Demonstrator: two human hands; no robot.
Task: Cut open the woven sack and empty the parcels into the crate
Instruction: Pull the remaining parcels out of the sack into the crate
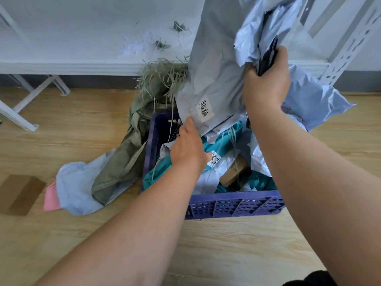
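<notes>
Sack (132, 153) slumped beside crate (237, 205), cardboard box (19, 194) apart

A light wood-grain plank floor (237, 244) fills the lower view; a flat brown cardboard box (19, 194) lies on it at far left; a flat pink packet (50, 198) lies just right of that box; a white metal-framed table (72, 38) spans the top, strewn with loose pale fibre scraps (160, 45); a white perforated metal shelf upright (348, 52) leans at upper right; a white angled table leg (18, 114) stands at left.
</notes>
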